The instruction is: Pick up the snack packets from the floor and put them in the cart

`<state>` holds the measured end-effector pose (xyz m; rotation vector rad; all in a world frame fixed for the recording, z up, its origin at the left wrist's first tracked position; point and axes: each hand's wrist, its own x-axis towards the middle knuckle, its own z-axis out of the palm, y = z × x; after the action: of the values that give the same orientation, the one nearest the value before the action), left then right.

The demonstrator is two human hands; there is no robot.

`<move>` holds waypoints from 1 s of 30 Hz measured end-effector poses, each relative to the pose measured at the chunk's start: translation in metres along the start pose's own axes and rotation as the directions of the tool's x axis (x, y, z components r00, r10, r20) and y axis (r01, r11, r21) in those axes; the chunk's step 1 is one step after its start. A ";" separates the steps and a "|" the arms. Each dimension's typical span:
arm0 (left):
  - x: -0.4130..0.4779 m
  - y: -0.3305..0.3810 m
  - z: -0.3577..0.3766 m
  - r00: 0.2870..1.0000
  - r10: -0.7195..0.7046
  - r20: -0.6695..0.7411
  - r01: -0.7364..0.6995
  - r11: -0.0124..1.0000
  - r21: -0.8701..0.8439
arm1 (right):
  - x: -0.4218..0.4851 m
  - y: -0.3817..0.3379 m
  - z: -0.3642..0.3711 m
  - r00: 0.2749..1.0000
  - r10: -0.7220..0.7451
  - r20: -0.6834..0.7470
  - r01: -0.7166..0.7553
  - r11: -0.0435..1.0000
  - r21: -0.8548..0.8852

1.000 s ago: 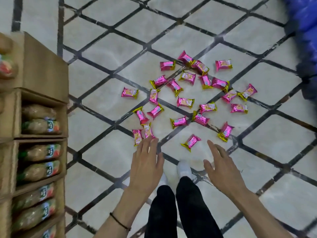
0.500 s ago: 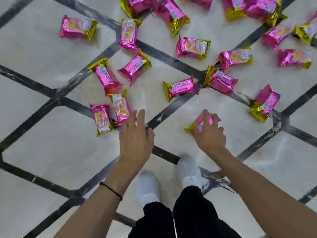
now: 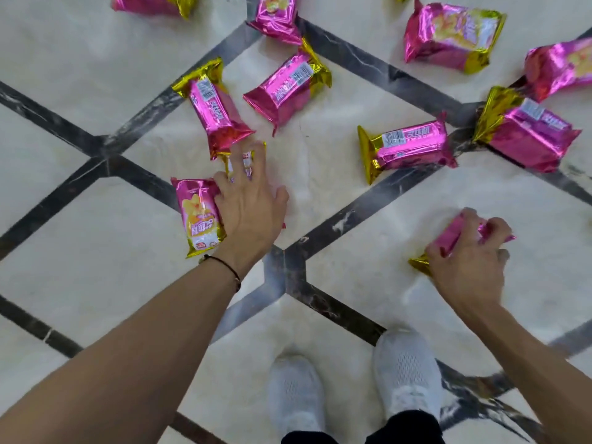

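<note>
While right hand (image 3: 464,267) fingers curl round pink packet (image 3: 450,235) | left hand (image 3: 250,206) fingers spread — apparently pressing another packet (image 3: 247,163)

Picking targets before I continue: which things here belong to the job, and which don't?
Job: right hand gripping a packet; left hand on another packet; loose packets.
Not job: white shoes; wrist cord; tiled floor.

One view alone is given, taken from the person's head and turned steeply down onto the floor (image 3: 96,299); the tiles are seen from close by. The forearms (image 3: 144,347) are admitted from the lower corners; the shoes (image 3: 407,373) are caught at the bottom edge; several snack packets (image 3: 275,17) are cut by the top and right edges.
</note>
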<state>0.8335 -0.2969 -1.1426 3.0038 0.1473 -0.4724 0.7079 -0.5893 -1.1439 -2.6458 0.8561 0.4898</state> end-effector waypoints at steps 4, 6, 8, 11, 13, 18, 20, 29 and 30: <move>-0.003 0.001 -0.002 1.000 0.016 0.010 -0.016 0.998 0.056 | -0.013 -0.009 -0.016 0.991 -0.134 -0.015 0.135 0.990 0.039; -0.016 0.002 -0.013 1.000 0.010 0.027 -0.011 0.999 0.036 | -0.026 -0.021 -0.033 0.984 -0.178 -0.018 0.179 0.983 0.045; -0.034 0.002 -0.032 0.998 0.038 0.048 -0.039 0.999 0.029 | -0.041 -0.035 -0.057 0.977 -0.215 -0.018 0.215 0.975 0.060; -0.063 0.010 -0.077 0.993 0.107 0.048 -0.109 0.993 0.044 | -0.059 -0.054 -0.103 0.963 -0.267 -0.020 0.268 0.959 0.092; -0.084 0.021 -0.115 0.987 0.160 0.033 -0.161 0.987 0.015 | -0.071 -0.065 -0.140 0.958 -0.285 -0.029 0.286 0.952 0.113; -0.133 0.052 -0.216 0.975 0.216 0.045 -0.211 0.972 -0.104 | -0.103 -0.093 -0.241 0.934 -0.356 -0.032 0.357 0.926 0.121; -0.148 0.066 -0.260 0.977 0.214 0.028 -0.208 0.968 -0.141 | -0.114 -0.105 -0.282 0.928 -0.371 -0.037 0.372 0.921 0.114; -0.182 0.124 -0.538 0.911 0.332 -0.247 -0.375 0.914 -0.154 | -0.175 -0.158 -0.504 0.918 -0.380 -0.113 0.390 0.916 0.092; -0.184 0.127 -0.567 0.905 0.335 -0.262 -0.379 0.915 -0.139 | -0.184 -0.165 -0.531 0.910 -0.391 -0.141 0.405 0.910 0.092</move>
<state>0.8434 -0.3742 -0.5382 2.7965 -0.3248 -0.0625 0.7860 -0.5801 -0.5638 -2.6578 0.3388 0.1695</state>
